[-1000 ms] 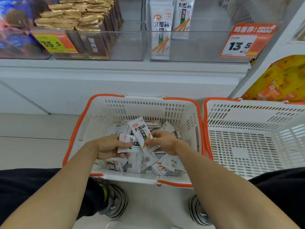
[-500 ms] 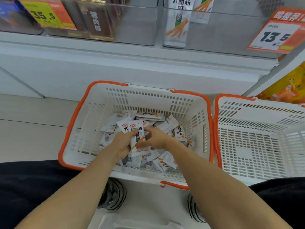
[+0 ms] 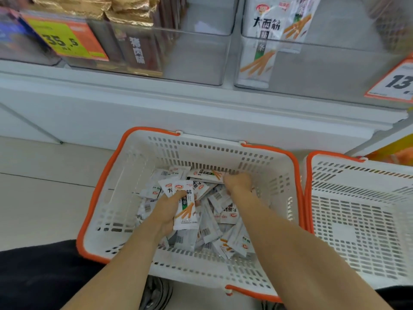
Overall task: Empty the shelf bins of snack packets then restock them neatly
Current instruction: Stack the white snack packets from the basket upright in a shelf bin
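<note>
A white basket with orange rim (image 3: pixel 107 175) sits on the floor and holds a heap of several white snack packets (image 3: pixel 214 224). My left hand (image 3: pixel 166 211) grips a small stack of these packets (image 3: pixel 184 204), face up. My right hand (image 3: pixel 238 183) reaches to the far side of the heap, its fingers curled down onto a packet (image 3: pixel 205 174) by the back wall; whether it grips it is unclear. Above, a clear shelf bin (image 3: pixel 312 70) holds two upright packets (image 3: pixel 261 41) of the same kind.
A second white basket (image 3: pixel 357 220) stands to the right, with nothing in it. Another clear bin (image 3: pixel 156 52) on the left holds brown and gold packets. Price tags (image 3: pixel 67 39) hang on the bin fronts. My legs and shoes are below the basket.
My right hand has left the stack and moved to the back of the heap. My left hand keeps holding the stacked packets. The view has tilted and moved closer.
</note>
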A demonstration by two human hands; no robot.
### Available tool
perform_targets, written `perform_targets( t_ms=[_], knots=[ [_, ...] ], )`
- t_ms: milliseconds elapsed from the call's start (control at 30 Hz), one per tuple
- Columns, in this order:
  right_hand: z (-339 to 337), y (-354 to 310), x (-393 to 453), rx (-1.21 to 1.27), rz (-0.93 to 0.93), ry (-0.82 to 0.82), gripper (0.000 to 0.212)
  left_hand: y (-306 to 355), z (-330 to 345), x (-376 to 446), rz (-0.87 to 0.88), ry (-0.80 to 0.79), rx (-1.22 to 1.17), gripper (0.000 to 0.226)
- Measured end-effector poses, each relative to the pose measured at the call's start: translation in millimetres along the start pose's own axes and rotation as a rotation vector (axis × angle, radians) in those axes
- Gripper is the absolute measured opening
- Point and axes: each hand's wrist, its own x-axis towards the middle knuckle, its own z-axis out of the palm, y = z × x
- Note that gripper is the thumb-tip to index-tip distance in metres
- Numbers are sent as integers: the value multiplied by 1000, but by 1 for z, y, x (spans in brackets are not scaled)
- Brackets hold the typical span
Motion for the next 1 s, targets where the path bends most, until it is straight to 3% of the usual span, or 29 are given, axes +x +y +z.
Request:
perform_targets(
  t_ms=[67,233,300,367,400,467,567,667,767,867,1000],
  knots=[
    [-4,5,-4,21,9,-45,20,-3,3,-5,33,21,10,23],
    [25,45,63,176,130,-255,83,-26,-7,-25,17,103,67,24],
    [11,34,46,346,190,-299,54,-30,-12,-24,27,125,61,25],
    [-10,14,-6,457,289,-464,13,-28,-13,-21,61,153,39,32],
    [-18,13,-25,497,339,-562,5,-25,-11,-21,82,163,26,34],
    [-27,22,-50,473,357,-744,7,-19,-2,-24,104,189,11,33],
    [-25,36,-76,177,232,-927,6,-18,8,-22,63,172,-74,36],
    [-24,42,-90,-48,118,-986,6,-23,11,-19,48,151,-30,25],
    [-34,36,-80,-317,43,-1025,28,-26,12,-17,61,156,39,27],
    [-46,28,-50,-476,67,-845,56,-25,9,-10,111,162,125,29],
    [-38,39,-10,-480,-133,-201,41,-27,-1,2,165,165,232,35]
  ],
)
